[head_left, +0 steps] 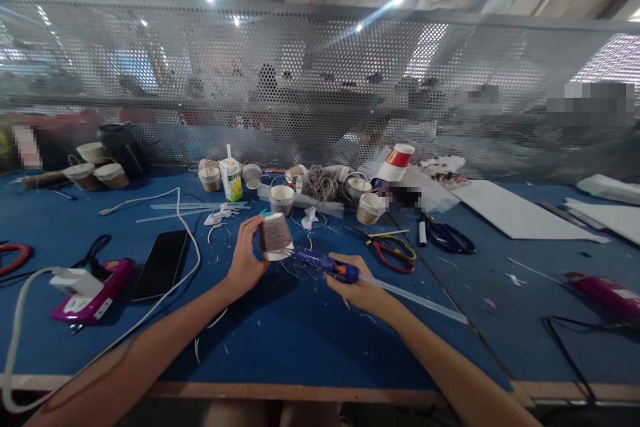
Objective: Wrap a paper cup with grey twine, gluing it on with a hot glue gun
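Note:
My left hand (246,259) is closed around a paper cup (275,235) wrapped in brown cord, held tilted above the blue table (310,340). My right hand (356,285) grips a blue glue gun (325,264) with an orange trigger. Its nozzle touches the lower rim of the cup. A long clear glue stick (415,300) sticks out behind the gun toward the right.
Several cord-wrapped cups (281,199) and a coil of twine (321,182) stand at the back by a juice carton (231,179). Scissors (393,250), a black phone (161,263), a pink glue gun (90,293) with white cable, and white boards (515,213) lie around. Perforated metal screen (320,80) behind.

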The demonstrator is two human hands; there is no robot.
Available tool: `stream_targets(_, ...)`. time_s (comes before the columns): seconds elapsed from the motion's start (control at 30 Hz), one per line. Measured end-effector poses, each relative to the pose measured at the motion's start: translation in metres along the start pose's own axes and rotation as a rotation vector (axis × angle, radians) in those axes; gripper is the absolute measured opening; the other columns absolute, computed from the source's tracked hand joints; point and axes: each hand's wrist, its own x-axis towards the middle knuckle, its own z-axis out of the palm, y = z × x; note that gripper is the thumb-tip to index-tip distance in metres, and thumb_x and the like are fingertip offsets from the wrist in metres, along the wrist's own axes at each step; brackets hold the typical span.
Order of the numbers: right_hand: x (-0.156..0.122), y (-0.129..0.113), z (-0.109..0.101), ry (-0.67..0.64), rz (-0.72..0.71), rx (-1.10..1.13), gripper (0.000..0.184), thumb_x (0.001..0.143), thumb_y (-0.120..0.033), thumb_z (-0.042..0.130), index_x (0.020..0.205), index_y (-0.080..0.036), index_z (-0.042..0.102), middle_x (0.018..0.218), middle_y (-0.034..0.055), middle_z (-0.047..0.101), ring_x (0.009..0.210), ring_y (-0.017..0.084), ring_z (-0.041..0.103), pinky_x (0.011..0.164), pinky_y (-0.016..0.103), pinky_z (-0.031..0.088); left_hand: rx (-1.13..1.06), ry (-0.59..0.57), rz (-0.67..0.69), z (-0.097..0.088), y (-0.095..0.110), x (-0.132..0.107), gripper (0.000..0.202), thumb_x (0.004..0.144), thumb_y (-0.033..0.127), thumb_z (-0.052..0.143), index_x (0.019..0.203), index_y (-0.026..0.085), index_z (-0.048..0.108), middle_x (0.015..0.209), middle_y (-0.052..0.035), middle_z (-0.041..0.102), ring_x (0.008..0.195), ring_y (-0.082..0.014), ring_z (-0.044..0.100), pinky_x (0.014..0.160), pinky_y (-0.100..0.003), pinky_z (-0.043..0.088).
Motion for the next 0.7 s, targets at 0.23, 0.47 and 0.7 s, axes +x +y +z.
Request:
stream_targets(0.23, 0.002, 0.005, 0.000, 0.030, 0.019, 0.014, 0.018, 0.071, -0.019, 0.051, 0.056, -0.020, 0.041, 0.049, -0.0059, 0.042, 0.046, 0.008, 0.038, 0.045, 0.021, 0.030, -0.043, 0.026, -0.032, 0.000, 0.001, 0.001, 0.067, 0.066, 0.020, 0.073, 0.125, 0.023, 0.042, 0.127, -0.0120, 0.044, 0.121, -0.0266, 0.047, 0.100, -0.045, 0.045)
stream_targets(0.47, 0.002, 0.010, -0.001, 0.048, 0.008, 0.042, 0.017, 0.071, -0.019, 0.051, 0.056, -0.019, 0.043, 0.049, -0.0050, 0.046, 0.048, 0.009, 0.040, 0.046, 0.021, 0.032, -0.078, 0.022, -0.044, -0.001, 0.000, 0.000, 0.067, 0.066, 0.019, 0.073, 0.125, 0.023, 0.042, 0.128, -0.0118, 0.043, 0.123, -0.0257, 0.046, 0.101, -0.042, 0.045)
stream_targets(0.7, 0.004, 0.012, -0.003, 0.065, 0.010, 0.038, 0.017, 0.071, -0.020, 0.051, 0.057, -0.019, 0.043, 0.049, -0.0045, 0.047, 0.047, 0.010, 0.042, 0.047, 0.022, 0.032, -0.155, 0.013, -0.072, 0.000, 0.003, 0.000, 0.068, 0.067, 0.018, 0.073, 0.126, 0.024, 0.040, 0.129, -0.0117, 0.042, 0.125, -0.0250, 0.045, 0.104, -0.044, 0.042)
